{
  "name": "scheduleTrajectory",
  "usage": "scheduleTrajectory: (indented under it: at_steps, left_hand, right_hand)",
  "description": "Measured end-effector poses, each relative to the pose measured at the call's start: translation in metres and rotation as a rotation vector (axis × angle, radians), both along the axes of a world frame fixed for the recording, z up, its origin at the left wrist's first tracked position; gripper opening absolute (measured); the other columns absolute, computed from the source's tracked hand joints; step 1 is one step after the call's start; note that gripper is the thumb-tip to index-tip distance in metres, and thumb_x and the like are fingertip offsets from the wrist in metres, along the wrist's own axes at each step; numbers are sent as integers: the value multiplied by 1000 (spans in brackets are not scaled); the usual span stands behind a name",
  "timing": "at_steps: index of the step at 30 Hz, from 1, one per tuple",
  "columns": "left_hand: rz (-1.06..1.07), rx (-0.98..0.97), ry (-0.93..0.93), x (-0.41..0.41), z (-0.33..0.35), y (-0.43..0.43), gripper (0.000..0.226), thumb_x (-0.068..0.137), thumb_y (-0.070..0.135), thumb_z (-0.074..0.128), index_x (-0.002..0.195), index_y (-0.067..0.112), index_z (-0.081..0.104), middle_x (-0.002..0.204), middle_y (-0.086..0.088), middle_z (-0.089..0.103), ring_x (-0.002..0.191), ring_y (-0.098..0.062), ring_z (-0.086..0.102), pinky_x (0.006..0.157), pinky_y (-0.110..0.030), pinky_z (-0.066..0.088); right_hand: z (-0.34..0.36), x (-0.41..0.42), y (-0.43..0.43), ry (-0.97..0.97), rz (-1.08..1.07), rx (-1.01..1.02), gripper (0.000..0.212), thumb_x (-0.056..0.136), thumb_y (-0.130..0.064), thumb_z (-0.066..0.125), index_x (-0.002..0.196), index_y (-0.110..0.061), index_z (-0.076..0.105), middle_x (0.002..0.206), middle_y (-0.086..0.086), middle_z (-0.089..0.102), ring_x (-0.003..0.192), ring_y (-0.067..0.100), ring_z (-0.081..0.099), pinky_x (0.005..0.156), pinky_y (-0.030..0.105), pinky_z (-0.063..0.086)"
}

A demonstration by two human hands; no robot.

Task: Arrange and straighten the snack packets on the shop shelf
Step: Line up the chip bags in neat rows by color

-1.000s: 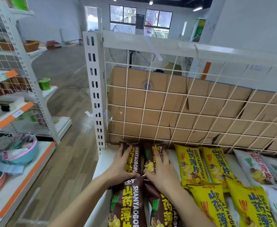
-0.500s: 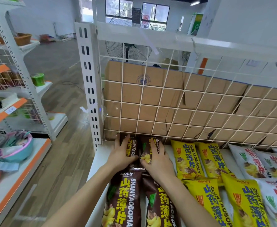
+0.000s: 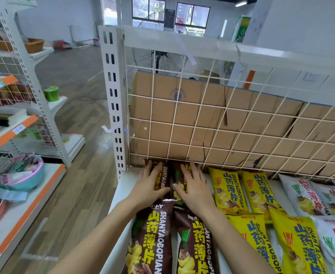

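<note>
Two bare hands work the back row of a shop shelf (image 3: 130,175), where two brown snack packets (image 3: 165,176) lie side by side, their far ends against the white wire grid (image 3: 202,123) and the cardboard (image 3: 182,113) behind it. The left hand (image 3: 149,187) lies flat on the left packet and the right hand (image 3: 195,187) on the right one. Each grip is spread wide, with fingers nearly straight and pointing toward the grid and thumbs turned in toward the seam between the two. The hands press down and curl round nothing. Two nearer brown packets (image 3: 152,238) lie toward the person, with yellow packets (image 3: 229,191) and white packets (image 3: 311,196) off to the right. The glossy film pouches look light, air-puffed and slippery, and their contents are probably brittle. They are likely best steered with flat palms on the broad face, or nudged at the long edges, not squeezed.
</note>
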State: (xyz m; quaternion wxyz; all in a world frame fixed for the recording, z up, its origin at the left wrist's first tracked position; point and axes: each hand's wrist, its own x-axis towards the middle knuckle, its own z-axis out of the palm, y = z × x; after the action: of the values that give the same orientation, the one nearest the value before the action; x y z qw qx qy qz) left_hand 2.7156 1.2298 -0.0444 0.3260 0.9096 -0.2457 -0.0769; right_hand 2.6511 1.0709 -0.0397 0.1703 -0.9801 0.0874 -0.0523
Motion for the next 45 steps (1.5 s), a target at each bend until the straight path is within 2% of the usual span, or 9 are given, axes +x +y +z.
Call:
scheduleTrajectory:
  at_steps: [5,16,20,25,29,34,37,40,45]
  left_hand:
    - [-4,140,8,-3,-4,-4,94,80,50,63,148,31,3,156,-4,-12,143,-29,-9,116,-37,4]
    - [98,-19,120,-8,-3,2,102,72,47,73,149,27,9,156,-3,-8,143,-27,5,114,-38,16]
    - [141,-213,111,-21,2,22,82,78,44,68,145,21,25,154,-2,16,139,-18,23,112,-30,23]
    - [160,-266,13,-69,5,47,71,79,48,60,141,22,34,142,4,37,130,-9,35,109,-26,28]
    - [118,-233,7,-110,0,44,85,65,66,47,140,34,23,145,12,25,136,-6,23,113,-30,26]
    - [196,-62,-28,-138,-3,37,101,73,57,62,148,28,0,155,10,-5,142,-9,4,117,-31,16]
    - [228,56,-53,-153,1,31,107,63,74,39,147,27,-7,154,9,-15,143,-11,-1,116,-29,14]
    - [310,142,-62,-160,0,28,113,49,75,20,147,27,-10,155,4,-18,142,-15,5,112,-29,18]
    - [338,225,-71,-166,-3,28,120,43,75,18,147,23,-9,155,2,-18,138,-20,16,108,-28,24]
  right_hand:
    - [-3,3,1,39,45,-6,74,81,-60,37,146,-36,11,157,-5,-2,144,21,-6,115,45,19]
    - [1,0,0,103,-1,17,82,81,-64,48,146,-38,7,157,0,-6,144,27,-4,115,45,18]
    - [12,-10,-3,-27,54,35,67,85,-63,41,142,-30,30,154,0,17,143,19,9,113,38,17]
    - [32,-25,12,-75,275,150,35,91,-39,48,118,-21,60,116,-3,59,112,13,50,96,27,36]
    - [32,-24,26,28,408,94,25,92,-32,52,109,-19,65,111,-1,64,106,17,52,90,28,35]
    - [30,-18,29,111,376,162,23,87,-39,58,97,-21,68,101,-3,68,95,15,58,81,31,43]
    - [31,-16,30,140,357,202,21,83,-41,63,91,-23,70,96,-5,67,90,12,57,77,31,44]
    - [31,-13,35,147,363,186,18,82,-38,65,83,-21,70,90,-4,67,87,15,58,76,33,45]
    - [22,-12,43,102,307,231,15,84,-34,63,72,-28,58,90,-5,65,92,19,58,78,34,45]
